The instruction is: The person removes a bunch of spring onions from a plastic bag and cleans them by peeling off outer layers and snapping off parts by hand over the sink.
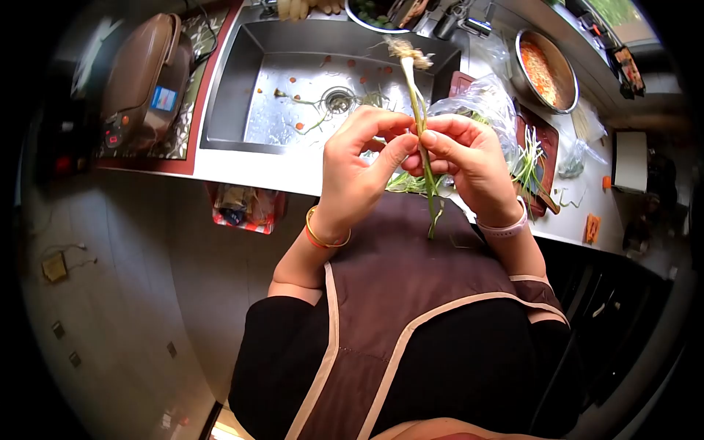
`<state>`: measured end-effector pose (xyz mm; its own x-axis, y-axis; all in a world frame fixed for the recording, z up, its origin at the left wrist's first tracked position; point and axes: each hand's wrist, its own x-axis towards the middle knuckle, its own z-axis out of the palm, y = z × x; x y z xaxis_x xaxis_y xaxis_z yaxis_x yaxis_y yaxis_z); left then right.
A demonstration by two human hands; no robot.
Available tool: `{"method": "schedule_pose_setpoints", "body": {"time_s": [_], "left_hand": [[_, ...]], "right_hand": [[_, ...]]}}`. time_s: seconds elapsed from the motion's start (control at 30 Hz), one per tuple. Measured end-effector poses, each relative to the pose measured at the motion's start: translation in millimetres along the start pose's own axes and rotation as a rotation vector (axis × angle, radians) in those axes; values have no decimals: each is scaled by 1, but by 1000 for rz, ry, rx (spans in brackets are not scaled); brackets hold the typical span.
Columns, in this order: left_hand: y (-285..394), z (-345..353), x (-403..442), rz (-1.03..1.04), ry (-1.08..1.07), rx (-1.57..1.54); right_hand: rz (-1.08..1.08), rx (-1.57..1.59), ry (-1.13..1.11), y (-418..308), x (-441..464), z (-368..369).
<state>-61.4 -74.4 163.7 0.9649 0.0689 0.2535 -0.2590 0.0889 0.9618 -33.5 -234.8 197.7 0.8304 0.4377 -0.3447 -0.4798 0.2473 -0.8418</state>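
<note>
A scallion [411,77] stands upright between my hands, its bushy roots at the top and its green leaves hanging down over my apron. My left hand [359,158] is closed in a pinch at the stalk from the left side. From the right, my right hand [477,154] pinches the same stalk between thumb and fingers. Behind my right hand lies a clear plastic bag [488,99] with greens showing through. More loose green leaves [411,183] lie on the counter edge below my hands, partly hidden by them.
The steel sink [242,95] ahead holds scraps of carrot and stems around its drain [338,100]. A brown rice cooker [139,81] stands at left. At right are a cutting board [543,147] with scallions [529,165] and a metal bowl [546,70] of orange and pale food.
</note>
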Motion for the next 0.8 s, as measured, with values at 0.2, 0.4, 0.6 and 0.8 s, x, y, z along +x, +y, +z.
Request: {"method": "schedule_pose_setpoints", "body": {"time_s": [0.2,0.4,0.6,0.8], "left_hand": [[-9,-6,-4,-79,32,-88],[-9,-10,-5,-215,121,-233],[-9,-11,-5,-262,121,-296],[-11,-15,-6,-195,24,-102]], "right_hand": [[-92,-207,12,14,2,2],[-21,-305,21,8,0,9],[-39,-330,20,16,4,4],[-36,-326,16,13,3,5]]}}
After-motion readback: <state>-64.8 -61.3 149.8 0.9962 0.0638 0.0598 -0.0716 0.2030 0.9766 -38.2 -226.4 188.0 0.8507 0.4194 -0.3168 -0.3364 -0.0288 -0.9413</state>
